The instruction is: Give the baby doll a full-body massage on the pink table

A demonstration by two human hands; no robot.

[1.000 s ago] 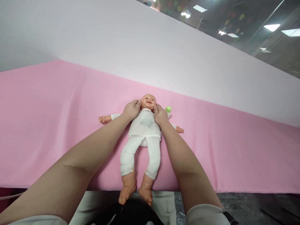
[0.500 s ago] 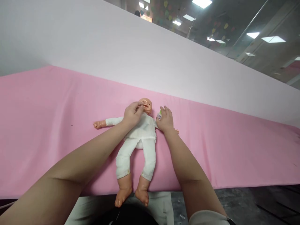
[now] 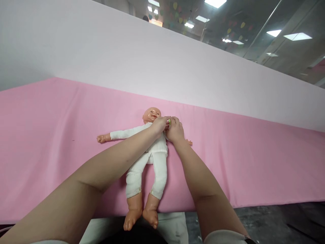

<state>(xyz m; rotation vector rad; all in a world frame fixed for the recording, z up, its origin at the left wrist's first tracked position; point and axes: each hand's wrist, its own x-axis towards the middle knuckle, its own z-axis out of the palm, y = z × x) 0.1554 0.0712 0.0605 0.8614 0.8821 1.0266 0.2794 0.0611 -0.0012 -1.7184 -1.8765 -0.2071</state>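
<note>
Since the frame half a second earlier, the left hand (image 3: 160, 124) has been brought off the doll's face and across to the right, so that both hands are now met just right of the doll's chin, and the small green object (image 3: 169, 121) has been taken between them.

A pink cloth (image 3: 254, 162) is spread over the desk and fills the middle band of the frame; a pale lilac panel (image 3: 127, 57) rises behind it across the upper half. Ceiling lights (image 3: 297, 36) and hanging coloured shapes are seen at the upper right. A dark floor (image 3: 279, 220) shows at the lower right, below the cloth's edge.

The doll (image 3: 152, 149), in a white suit, lies on its back at the centre of the frame, head toward the panel, feet hanging over the near edge of the cloth. The left forearm is laid across its chest and hides part of the torso. The doll's arm at the left of the frame is stretched out flat; the other arm is covered by the right hand (image 3: 175, 130), only its tiny hand showing beyond.

Both hands are curled with fingertips pinched together on the green object, which sits at the doll's shoulder. Only a sliver of it is visible, so what it is cannot be told.
</note>
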